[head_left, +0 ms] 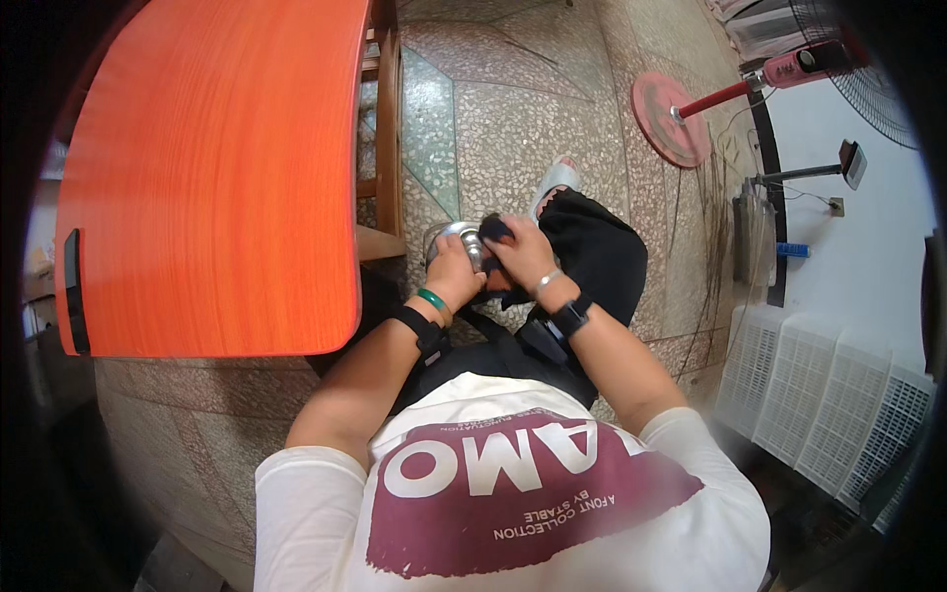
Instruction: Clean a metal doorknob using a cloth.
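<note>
Low between my knees is a shiny round metal object (pixel 470 238), perhaps a pot or a lid; its lower part is hidden by my hands. My left hand (pixel 453 272), with a green bangle at the wrist, grips its near left side. In my right hand (pixel 527 253) is a bunched dark cloth (pixel 494 228) with orange patches. The cloth lies against the right side of the metal, and its folds partly cover it.
An orange wood-grain tabletop (pixel 222 177) rises at my left, with a black strip (pixel 76 292) on it. Beside it is a wooden frame (pixel 388 133). A red pedestal fan (pixel 672 118), a platform scale (pixel 753 222) and white plastic crates (pixel 806 385) stand along the right wall.
</note>
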`<act>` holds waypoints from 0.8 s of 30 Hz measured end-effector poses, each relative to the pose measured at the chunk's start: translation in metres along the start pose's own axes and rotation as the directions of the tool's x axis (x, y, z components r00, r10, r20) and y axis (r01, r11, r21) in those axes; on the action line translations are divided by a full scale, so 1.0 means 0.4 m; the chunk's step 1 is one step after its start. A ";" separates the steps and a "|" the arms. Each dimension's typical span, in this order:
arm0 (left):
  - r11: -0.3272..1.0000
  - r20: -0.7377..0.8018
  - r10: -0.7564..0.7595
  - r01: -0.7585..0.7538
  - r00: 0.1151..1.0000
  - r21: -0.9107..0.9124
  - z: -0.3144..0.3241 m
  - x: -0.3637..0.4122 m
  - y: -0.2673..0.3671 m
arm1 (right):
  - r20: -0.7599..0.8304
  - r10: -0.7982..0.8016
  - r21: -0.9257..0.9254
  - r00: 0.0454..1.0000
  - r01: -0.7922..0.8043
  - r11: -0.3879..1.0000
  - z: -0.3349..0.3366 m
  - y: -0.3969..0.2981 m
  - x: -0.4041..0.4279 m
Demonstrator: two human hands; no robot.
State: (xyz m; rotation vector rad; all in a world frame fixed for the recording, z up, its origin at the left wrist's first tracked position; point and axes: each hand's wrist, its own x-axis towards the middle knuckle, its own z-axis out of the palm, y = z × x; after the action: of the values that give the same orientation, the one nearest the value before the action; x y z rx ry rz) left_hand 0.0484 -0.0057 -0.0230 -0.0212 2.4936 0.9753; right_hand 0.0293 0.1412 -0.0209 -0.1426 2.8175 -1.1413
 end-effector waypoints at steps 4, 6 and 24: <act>1.000 0.010 -0.005 0.004 1.000 0.029 0.005 0.008 0.000 | -0.002 -0.019 -0.065 1.000 0.019 0.998 0.010 -0.001 0.025; 1.000 0.017 0.015 -0.015 1.000 0.020 0.000 0.005 -0.002 | -0.075 -0.026 0.022 0.997 0.027 0.999 0.006 0.011 -0.026; 0.983 0.093 -0.072 0.055 0.993 0.177 -0.073 0.031 0.037 | 0.209 0.276 0.350 0.938 -0.335 0.875 -0.090 0.079 -0.078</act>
State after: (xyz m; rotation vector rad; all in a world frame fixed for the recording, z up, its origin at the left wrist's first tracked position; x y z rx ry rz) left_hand 0.0227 -0.0117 0.0002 0.0028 2.4620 0.7126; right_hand 0.0539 0.1926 -0.0154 0.2312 2.3192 -1.4902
